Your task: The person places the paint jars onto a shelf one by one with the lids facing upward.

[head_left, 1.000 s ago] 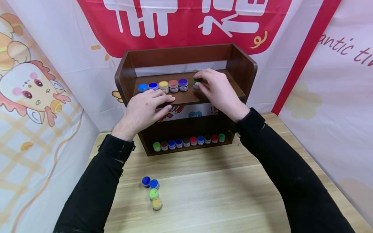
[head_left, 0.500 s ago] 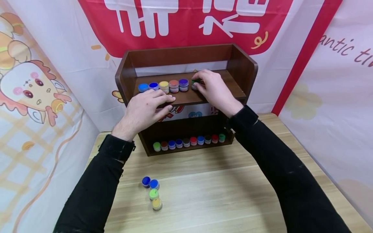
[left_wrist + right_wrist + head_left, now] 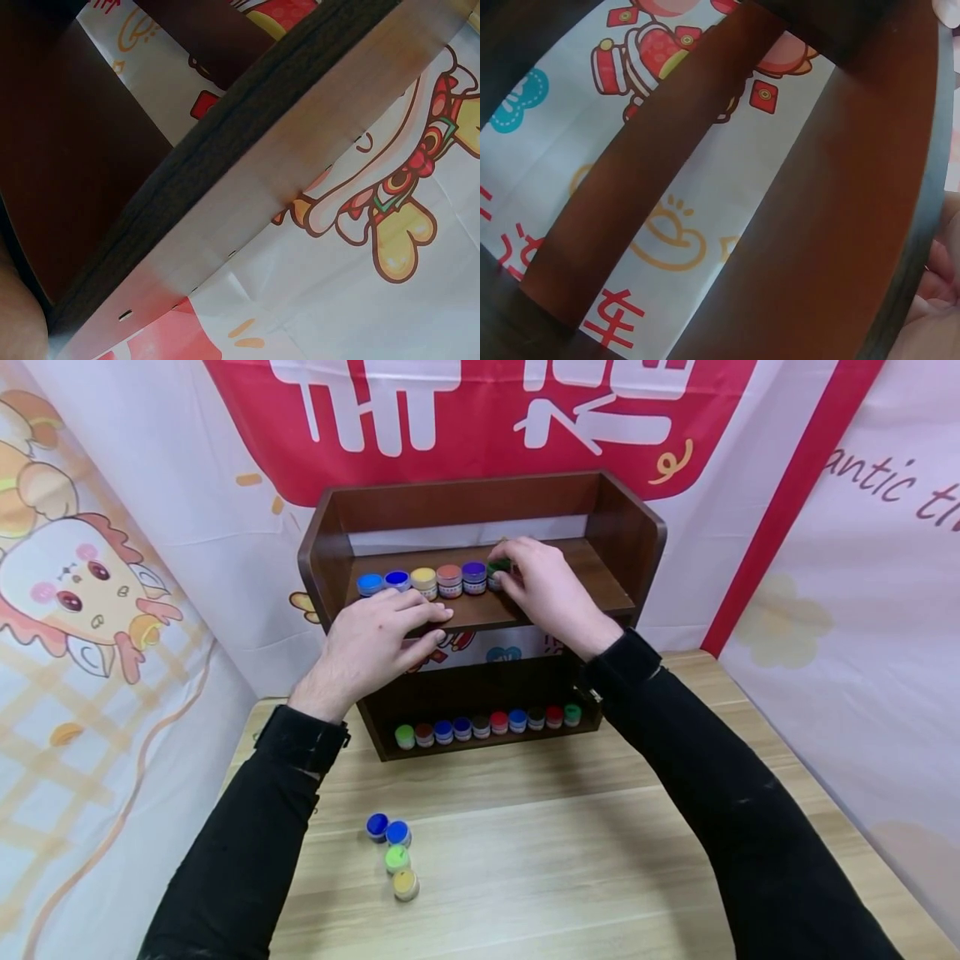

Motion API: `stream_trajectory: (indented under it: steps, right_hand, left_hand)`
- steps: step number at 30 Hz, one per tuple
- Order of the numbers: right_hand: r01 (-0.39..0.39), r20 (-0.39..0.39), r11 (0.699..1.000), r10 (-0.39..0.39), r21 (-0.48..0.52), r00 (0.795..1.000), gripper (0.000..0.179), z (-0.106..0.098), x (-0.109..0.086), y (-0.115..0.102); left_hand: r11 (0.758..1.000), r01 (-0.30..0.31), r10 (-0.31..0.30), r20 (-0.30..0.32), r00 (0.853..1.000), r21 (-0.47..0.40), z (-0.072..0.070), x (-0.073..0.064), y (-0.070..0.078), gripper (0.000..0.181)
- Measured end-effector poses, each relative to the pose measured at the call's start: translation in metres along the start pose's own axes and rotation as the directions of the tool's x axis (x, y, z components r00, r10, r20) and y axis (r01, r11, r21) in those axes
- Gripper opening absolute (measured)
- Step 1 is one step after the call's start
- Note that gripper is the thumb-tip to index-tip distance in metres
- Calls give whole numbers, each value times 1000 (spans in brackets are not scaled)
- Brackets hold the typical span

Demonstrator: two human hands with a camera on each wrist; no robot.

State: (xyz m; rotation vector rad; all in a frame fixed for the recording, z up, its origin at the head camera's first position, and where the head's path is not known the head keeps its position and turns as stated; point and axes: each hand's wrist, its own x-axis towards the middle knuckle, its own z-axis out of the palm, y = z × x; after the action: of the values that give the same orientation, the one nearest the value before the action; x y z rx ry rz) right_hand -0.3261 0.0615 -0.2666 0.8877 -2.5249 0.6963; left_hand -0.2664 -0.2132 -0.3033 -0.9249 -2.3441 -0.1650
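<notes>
In the head view my right hand (image 3: 551, 589) pinches a small green-lidded paint jar (image 3: 495, 577) on the upper shelf of a brown wooden rack (image 3: 633, 547). Right beside it stands a violet-lidded jar (image 3: 474, 577), at the end of a row with coral (image 3: 449, 580), yellow (image 3: 423, 582) and blue (image 3: 397, 580) lids. My left hand (image 3: 375, 647) rests at the shelf's front edge with relaxed fingers, partly covering the row's left end. The left wrist view mostly shows the rack's boards (image 3: 225, 172); in the right wrist view part of a hand (image 3: 937, 300) shows at the right.
Along the lower shelf runs a row of several paint jars (image 3: 480, 726). Loose jars with blue (image 3: 398, 834), light green (image 3: 397, 858) and yellow (image 3: 406, 885) lids stand on the wooden table (image 3: 540, 860) at front left. Printed cloth (image 3: 697, 568) hangs behind the rack.
My right hand has slid the green-lidded jar left along the upper shelf, closing the gap to the violet-lidded jar. The left hand has stayed in place.
</notes>
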Motion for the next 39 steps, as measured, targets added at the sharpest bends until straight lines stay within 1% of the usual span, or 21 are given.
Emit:
stream_trajectory:
  steps: [3, 8, 17, 24, 27, 29, 32, 37, 39]
  right_hand:
    - [-11, -13, 1000, 11, 1, 1000, 34, -4, -4, -3]
    - [23, -38, 1000, -23, 3, 999, 39, -11, -15, -10]
    - [143, -83, 989, -140, 28, 987, 42, -15, -44, -26]
    - [250, -93, 968, -248, 7, 964, 46, -10, -68, -37]
    - [286, -92, 958, -283, 20, 955, 47, -4, -78, -41]
    - [308, -87, 951, -304, 28, 949, 46, 0, -86, -45]
    - [321, -58, 946, -319, 43, 946, 46, 8, -96, -52]
    - [333, 20, 940, -335, 74, 942, 44, 24, -111, -61]
    - [341, 51, 936, -346, 86, 937, 43, 32, -116, -64]
  left_hand:
    - [1000, 0, 0, 1, 1000, 7, 0, 1, 0, 43]
    - [1000, 1, -1, 2, 1000, 13, 0, 1, 1, 43]
    - [1000, -3, 3, 0, 1000, 22, -1, 2, 1, 42]
    - [1000, -11, 11, -10, 1000, 20, -1, 0, 1, 43]
    - [1000, -9, 9, -9, 1000, 17, -1, 0, 1, 42]
    - [1000, -7, 7, -9, 1000, 14, -2, -1, 1, 41]
    - [1000, -5, 5, -11, 1000, 11, -3, -1, 2, 39]
    - [1000, -3, 3, -7, 1000, 11, -5, -1, 3, 39]
    - [1000, -3, 3, -6, 1000, 11, -6, -1, 3, 39]
